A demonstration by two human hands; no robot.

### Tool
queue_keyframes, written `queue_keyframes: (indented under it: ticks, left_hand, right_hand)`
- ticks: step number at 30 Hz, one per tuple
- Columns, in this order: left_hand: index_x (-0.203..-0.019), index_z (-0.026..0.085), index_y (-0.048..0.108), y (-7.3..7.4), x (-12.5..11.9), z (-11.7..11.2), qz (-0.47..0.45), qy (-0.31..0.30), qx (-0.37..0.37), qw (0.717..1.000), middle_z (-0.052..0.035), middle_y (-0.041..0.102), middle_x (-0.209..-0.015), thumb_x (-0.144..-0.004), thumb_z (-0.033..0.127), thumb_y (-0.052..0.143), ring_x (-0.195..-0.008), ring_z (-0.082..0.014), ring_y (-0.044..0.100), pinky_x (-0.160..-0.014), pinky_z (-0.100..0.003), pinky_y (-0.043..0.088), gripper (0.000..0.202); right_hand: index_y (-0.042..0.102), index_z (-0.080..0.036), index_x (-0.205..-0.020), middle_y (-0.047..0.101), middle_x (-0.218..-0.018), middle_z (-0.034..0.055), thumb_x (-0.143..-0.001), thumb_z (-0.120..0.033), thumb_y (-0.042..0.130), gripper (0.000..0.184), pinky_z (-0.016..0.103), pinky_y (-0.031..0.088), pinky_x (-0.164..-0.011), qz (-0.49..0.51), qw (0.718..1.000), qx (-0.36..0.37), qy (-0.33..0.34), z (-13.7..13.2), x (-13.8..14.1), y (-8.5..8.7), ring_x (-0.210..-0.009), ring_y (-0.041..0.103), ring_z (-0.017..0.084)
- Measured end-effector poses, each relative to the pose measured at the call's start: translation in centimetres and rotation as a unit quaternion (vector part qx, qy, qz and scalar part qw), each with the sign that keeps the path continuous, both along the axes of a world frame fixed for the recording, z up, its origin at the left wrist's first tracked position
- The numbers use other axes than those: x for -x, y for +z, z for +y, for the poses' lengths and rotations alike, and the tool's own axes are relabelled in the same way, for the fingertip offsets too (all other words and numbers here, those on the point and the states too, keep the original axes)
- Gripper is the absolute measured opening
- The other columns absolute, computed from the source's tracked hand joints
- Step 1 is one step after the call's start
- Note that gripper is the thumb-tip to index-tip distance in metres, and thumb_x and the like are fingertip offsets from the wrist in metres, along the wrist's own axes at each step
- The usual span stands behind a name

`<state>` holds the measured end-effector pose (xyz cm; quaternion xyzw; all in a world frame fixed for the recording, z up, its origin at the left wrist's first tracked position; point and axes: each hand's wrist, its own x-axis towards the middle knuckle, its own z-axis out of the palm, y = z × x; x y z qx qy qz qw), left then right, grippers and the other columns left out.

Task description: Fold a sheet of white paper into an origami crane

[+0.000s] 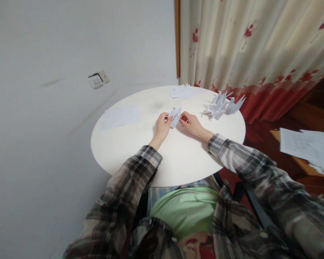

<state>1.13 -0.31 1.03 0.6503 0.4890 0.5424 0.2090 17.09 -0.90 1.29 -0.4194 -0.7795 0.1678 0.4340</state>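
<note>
A small piece of white folded paper (pixel 175 117) with pointed, wing-like flaps is between my hands, over the middle of the round white table. My left hand (pixel 163 125) grips its left side, thumb in front and fingers bent behind. On the other side, my right hand (pixel 190 123) is closed in a pinch at the paper's right edge; its fingertips partly hide what they hold. To the right stands a cluster of folded paper cranes (pixel 218 106), with another paper crane (pixel 234 106) beside it.
Flat white paper (pixel 121 117) lies on the table (pixel 129 151) at the left, and more paper pieces (pixel 182 92) at the back. A wall with a socket (pixel 95 81) borders the left. Behind hangs a flowered curtain (pixel 232 43). Printed sheets (pixel 305 145) rest on wooden furniture at the right.
</note>
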Motion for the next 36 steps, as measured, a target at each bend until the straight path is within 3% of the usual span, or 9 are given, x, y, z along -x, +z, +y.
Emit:
queue_keyframes:
  ticks: [10, 17, 36]
  left_hand:
    - [-0.075, 0.02, 0.053, -0.05, -0.02, 0.1, 0.001, 0.004, 0.003, 1.0, -0.0019, 0.058, -0.081, -0.078, 0.024, 0.054, -0.081, -0.0133, 0.054, -0.077, -0.027, 0.043, 0.005]
    - [-0.074, 0.02, 0.055, -0.14, -0.12, 0.11, 0.002, -0.006, 0.017, 1.0, -0.0023, 0.06, -0.081, -0.078, 0.024, 0.055, -0.081, -0.0138, 0.055, -0.074, -0.027, 0.044, 0.006]
    - [-0.075, 0.02, 0.056, -0.45, -0.06, 0.26, 0.024, -0.03, 0.027, 0.999, -0.0019, 0.06, -0.08, -0.078, 0.026, 0.055, -0.08, -0.0138, 0.057, -0.07, -0.026, 0.046, 0.007]
  right_hand:
    - [0.056, -0.016, -0.089, 0.063, -0.073, 0.0032, -0.081, -0.026, 0.047, 0.016, 0.025, 0.039, -0.065, -0.047, 0.999, 0.008, -0.005, -0.01, -0.02, -0.08, -0.066, 0.053, 0.014]
    - [0.058, -0.014, -0.103, 0.066, -0.08, 0.0049, -0.081, -0.022, 0.046, 0.026, 0.024, 0.04, -0.066, -0.074, 0.997, 0.013, 0.02, -0.17, -0.01, 0.02, -0.067, 0.055, 0.014]
    - [0.061, -0.012, -0.095, 0.067, -0.076, 0.0059, -0.081, -0.021, 0.047, 0.022, 0.024, 0.039, -0.064, -0.107, 0.994, 0.033, 0.009, -0.37, 0.08, 0.21, -0.065, 0.057, 0.015]
